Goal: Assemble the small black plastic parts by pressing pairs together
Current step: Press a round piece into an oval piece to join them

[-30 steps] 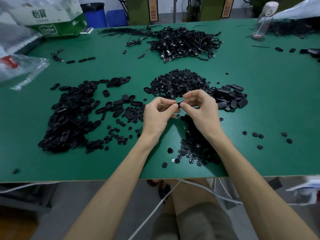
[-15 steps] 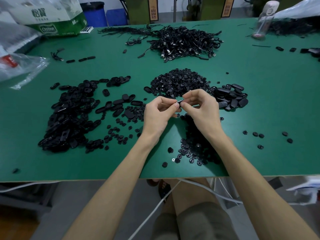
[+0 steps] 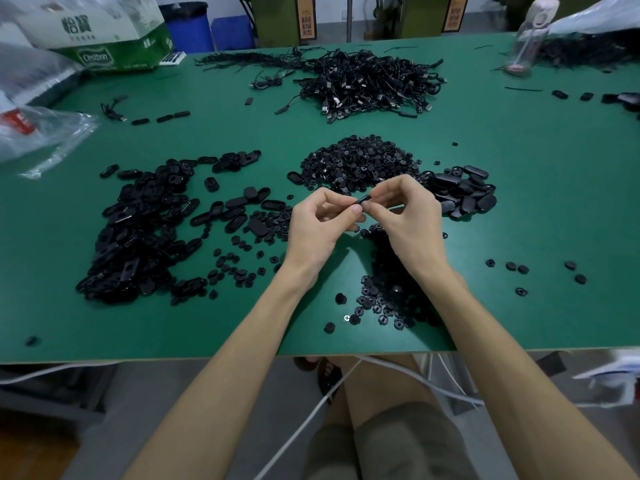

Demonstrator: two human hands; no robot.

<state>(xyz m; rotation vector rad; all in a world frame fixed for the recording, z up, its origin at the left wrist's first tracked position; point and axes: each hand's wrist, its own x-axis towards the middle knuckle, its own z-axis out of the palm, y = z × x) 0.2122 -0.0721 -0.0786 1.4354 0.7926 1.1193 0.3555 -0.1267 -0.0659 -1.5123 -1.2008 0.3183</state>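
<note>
My left hand point(image 3: 317, 225) and my right hand point(image 3: 410, 216) meet above the middle of the green table point(image 3: 540, 188). Between their fingertips they pinch one small black plastic part point(image 3: 363, 199), mostly hidden by the fingers. Behind the hands lies a heap of small round black parts point(image 3: 356, 161). Oval black shells point(image 3: 464, 194) are piled to the right of it. A large pile of oval black pieces point(image 3: 138, 230) covers the left side. More small round parts point(image 3: 388, 299) lie under my right wrist near the front edge.
A tangle of black cables point(image 3: 367, 81) sits at the back centre. A green and white carton point(image 3: 114, 32) and clear plastic bags point(image 3: 41, 133) occupy the back left. A clear bottle point(image 3: 526, 39) stands at the back right. A few loose round parts point(image 3: 519, 268) lie scattered right.
Both hands stay pinched together on the small part in nearly the same spot; only the fingers have shifted slightly.
</note>
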